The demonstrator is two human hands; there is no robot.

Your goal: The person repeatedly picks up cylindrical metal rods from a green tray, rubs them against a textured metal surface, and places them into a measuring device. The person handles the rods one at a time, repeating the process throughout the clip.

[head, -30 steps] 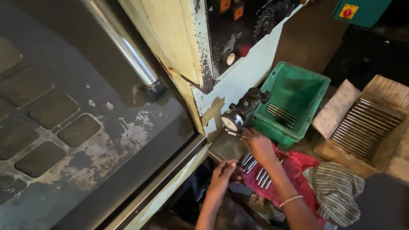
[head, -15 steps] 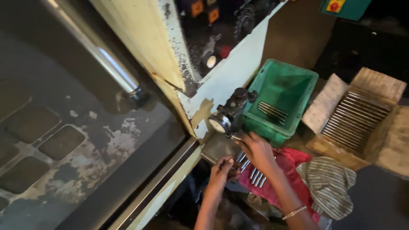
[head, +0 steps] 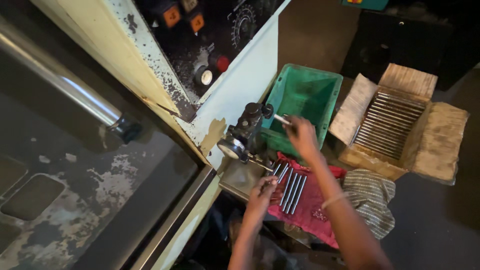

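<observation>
My right hand (head: 301, 135) is raised in front of the green plastic bin (head: 306, 102) and pinches a short metal rod (head: 281, 119) by one end. My left hand (head: 261, 190) rests low on the edge of a red cloth (head: 312, 205), its fingers touching the near end of several metal rods (head: 290, 184) lying side by side there. Just left of both hands a dark dial gauge fixture (head: 242, 135) stands on a small metal block (head: 242, 177).
A cardboard box (head: 400, 122) with a row of many metal rods sits at the right. A striped cloth (head: 370, 197) lies beside the red one. A large cream machine with a dark control panel (head: 210, 35) and a chrome door handle (head: 65, 87) fills the left.
My right hand has lifted off the rods on the red cloth and moved up toward the green bin with one rod. The camera view has shifted down and left.
</observation>
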